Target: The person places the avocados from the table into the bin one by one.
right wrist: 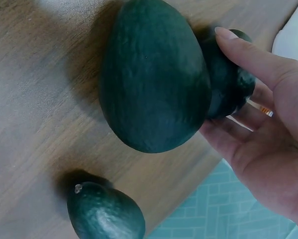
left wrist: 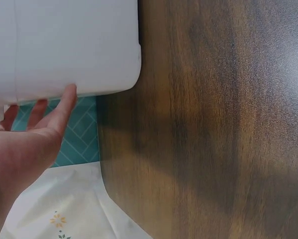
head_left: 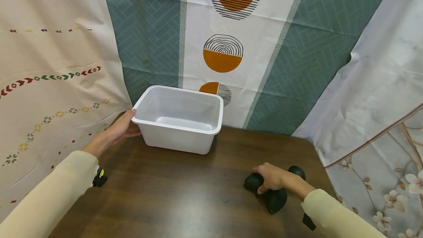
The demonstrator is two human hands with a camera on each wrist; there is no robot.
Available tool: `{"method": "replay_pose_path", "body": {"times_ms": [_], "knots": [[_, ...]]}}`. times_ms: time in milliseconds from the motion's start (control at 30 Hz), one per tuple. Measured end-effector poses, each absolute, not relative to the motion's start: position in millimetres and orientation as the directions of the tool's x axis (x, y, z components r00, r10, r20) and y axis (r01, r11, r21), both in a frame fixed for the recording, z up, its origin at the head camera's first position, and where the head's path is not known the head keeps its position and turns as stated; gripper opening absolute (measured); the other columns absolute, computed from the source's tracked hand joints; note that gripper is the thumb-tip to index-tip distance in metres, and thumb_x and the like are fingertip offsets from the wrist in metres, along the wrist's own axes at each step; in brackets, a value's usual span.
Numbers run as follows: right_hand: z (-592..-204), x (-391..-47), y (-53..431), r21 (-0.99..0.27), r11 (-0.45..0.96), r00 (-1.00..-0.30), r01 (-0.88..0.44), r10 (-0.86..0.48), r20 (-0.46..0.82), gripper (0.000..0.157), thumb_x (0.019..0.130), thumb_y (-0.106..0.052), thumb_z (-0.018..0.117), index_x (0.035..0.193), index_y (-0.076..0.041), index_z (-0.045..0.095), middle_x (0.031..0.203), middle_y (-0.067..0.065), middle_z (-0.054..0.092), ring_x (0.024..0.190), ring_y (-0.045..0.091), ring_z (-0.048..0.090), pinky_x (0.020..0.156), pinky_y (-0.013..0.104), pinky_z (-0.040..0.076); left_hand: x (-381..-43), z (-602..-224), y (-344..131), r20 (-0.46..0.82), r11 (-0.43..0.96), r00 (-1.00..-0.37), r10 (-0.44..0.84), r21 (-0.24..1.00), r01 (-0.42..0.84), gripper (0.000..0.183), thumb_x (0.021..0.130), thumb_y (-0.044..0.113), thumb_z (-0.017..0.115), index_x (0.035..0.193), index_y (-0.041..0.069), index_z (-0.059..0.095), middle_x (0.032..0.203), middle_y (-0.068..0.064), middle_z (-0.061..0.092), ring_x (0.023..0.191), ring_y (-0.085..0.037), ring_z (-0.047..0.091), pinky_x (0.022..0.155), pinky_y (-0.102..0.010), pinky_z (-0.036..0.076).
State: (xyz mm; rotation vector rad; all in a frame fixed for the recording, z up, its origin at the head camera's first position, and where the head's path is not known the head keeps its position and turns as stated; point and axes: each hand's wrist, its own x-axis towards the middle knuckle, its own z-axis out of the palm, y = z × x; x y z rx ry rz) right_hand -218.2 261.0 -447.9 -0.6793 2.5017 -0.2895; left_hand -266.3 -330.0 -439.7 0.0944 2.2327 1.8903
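Note:
A white plastic tub [head_left: 178, 139] stands upright at the back left of the table. My left hand [head_left: 120, 129] holds its left end, thumb at the rim and the other fingers against the outer wall, as the left wrist view also shows. On the right, my right hand [head_left: 272, 175] grips a dark green avocado [head_left: 253, 182], with the thumb on one side and fingers curled round the other. A second avocado [head_left: 277, 200] lies just in front of that hand and looks large in the right wrist view. Behind the wrist sits a third avocado [head_left: 297, 172].
The brown wooden table [head_left: 185, 190] ends at a patterned curtain [head_left: 148, 28] behind the tub. A cream cloth [head_left: 59, 54] hangs along the left side, and a floral cloth [head_left: 380, 139] along the right edge.

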Motion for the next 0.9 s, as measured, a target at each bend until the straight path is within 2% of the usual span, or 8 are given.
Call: {"method": "replay_pose_path", "body": {"times_ms": [333, 500, 767, 900], "knots": [[-448, -220, 259, -0.304, 0.852, -0.727, -0.426, -0.523, -0.445, 0.071, 0.08, -0.02, 0.096, 0.141, -0.004, 0.064, 0.134, 0.013, 0.068, 0.118, 0.029, 0.065, 0.094, 0.046, 0.058, -267, -441, -329, -0.119, 0.153, -0.973, 0.198, 0.984, -0.089, 0.082, 0.113, 0.059, 0.018, 0.168, 0.004, -0.008, 0.165, -0.037, 0.016, 0.142, -0.057, 0.036, 0.113, -0.069, 0.039], [-447, -221, 256, -0.3, 0.858, -0.727, -0.417, -0.512, -0.457, 0.07, 0.08, -0.02, 0.096, 0.141, -0.004, 0.065, 0.134, 0.013, 0.067, 0.119, 0.03, 0.065, 0.094, 0.047, 0.058, -266, -440, -330, -0.12, 0.15, -0.972, 0.204, 0.985, -0.09, 0.081, 0.114, 0.059, 0.018, 0.168, 0.005, -0.009, 0.166, -0.037, 0.014, 0.142, -0.058, 0.035, 0.113, -0.07, 0.038], [-443, -228, 258, -0.306, 0.867, -0.722, -0.393, -0.497, -0.481, 0.07, 0.081, -0.021, 0.095, 0.141, -0.003, 0.064, 0.137, 0.014, 0.065, 0.123, 0.031, 0.062, 0.099, 0.051, 0.056, -268, -439, -328, -0.145, 0.164, -0.968, 0.205, 0.98, -0.112, 0.08, 0.114, 0.059, 0.018, 0.169, 0.007, -0.008, 0.166, -0.036, 0.016, 0.142, -0.058, 0.036, 0.109, -0.06, 0.05], [-441, -233, 257, -0.315, 0.858, -0.703, -0.406, -0.513, -0.491, 0.07, 0.081, -0.019, 0.095, 0.142, -0.004, 0.064, 0.137, 0.014, 0.065, 0.124, 0.031, 0.062, 0.102, 0.051, 0.055, -268, -438, -328, -0.151, 0.161, -0.968, 0.199, 0.98, -0.12, 0.08, 0.114, 0.058, 0.018, 0.168, 0.006, -0.009, 0.166, -0.037, 0.015, 0.142, -0.059, 0.036, 0.108, -0.06, 0.051]]}}
